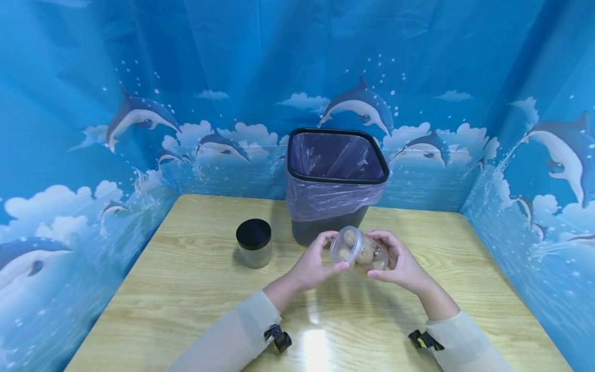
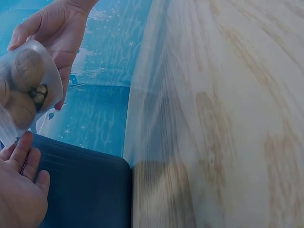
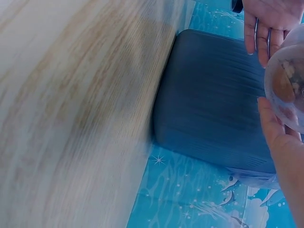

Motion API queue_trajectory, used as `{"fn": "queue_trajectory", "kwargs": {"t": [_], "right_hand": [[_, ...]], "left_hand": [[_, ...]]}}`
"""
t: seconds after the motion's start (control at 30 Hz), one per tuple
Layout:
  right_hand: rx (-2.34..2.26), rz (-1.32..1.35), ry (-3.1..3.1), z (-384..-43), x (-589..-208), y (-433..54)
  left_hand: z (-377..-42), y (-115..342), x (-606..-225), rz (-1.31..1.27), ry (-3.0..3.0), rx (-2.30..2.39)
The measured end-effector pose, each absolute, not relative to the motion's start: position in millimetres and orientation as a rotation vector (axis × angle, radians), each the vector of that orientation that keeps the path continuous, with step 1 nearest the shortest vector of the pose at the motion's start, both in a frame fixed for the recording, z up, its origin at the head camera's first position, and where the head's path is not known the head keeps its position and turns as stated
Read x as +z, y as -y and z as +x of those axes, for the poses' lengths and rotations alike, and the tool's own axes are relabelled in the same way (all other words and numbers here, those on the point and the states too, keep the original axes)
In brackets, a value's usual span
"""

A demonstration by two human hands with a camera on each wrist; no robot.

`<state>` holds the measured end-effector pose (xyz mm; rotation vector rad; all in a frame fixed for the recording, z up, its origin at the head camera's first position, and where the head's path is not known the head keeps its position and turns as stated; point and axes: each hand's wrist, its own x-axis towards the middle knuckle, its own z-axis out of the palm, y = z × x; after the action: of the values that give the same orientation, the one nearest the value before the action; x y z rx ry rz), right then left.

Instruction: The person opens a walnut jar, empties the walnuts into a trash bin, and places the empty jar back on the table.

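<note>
Both hands hold a clear plastic jar (image 1: 380, 258) on its side above the table, in front of the bin. Brown, round nuts that look like walnuts (image 2: 27, 69) lie inside, one of them cracked. At the jar's translucent lid (image 1: 345, 248), my left hand (image 1: 315, 267) has its thumb in front and its fingers behind. My right hand (image 1: 403, 264) grips the base end between thumb and fingers. Part of the jar is cut off in both wrist views.
Right behind the hands stands a dark bin (image 1: 307, 227) with a black rim and a purple plastic liner (image 1: 321, 199). A second clear jar with a black lid (image 1: 253, 234) is upright on the wooden table (image 1: 186, 289), left of the bin. Blue dolphin-print curtains (image 1: 251, 62) enclose the table.
</note>
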<state>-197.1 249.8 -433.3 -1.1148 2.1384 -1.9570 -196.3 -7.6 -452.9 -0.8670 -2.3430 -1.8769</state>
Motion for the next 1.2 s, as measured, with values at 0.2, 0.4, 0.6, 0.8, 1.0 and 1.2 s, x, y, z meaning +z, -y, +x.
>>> {"fn": "queue_trajectory", "kwargs": {"t": [0.2,0.4,0.6,0.8,1.0,1.2], "right_hand": [[-1.952,-1.129,-2.114,-197,-434,-250],[-1.952,-1.133,-2.106,-196,-436,-251],[-1.943,-1.091,-2.118,-197,-437,-253],[-1.928,-1.096,-2.124,-198,-438,-255],[-1.912,-1.108,-2.104,-198,-437,-255],[-1.875,-1.114,-2.116,-197,-435,-254]], "left_hand": [[-199,11,-450,-0.908,2.420,-1.759],[-200,15,-443,-0.945,2.479,-1.655],[-204,21,-433,-1.030,2.506,-1.517],[-208,27,-418,-1.114,2.554,-1.337],[-210,29,-405,-1.216,2.611,-1.239],[-209,29,-404,-1.289,2.667,-1.142]]}}
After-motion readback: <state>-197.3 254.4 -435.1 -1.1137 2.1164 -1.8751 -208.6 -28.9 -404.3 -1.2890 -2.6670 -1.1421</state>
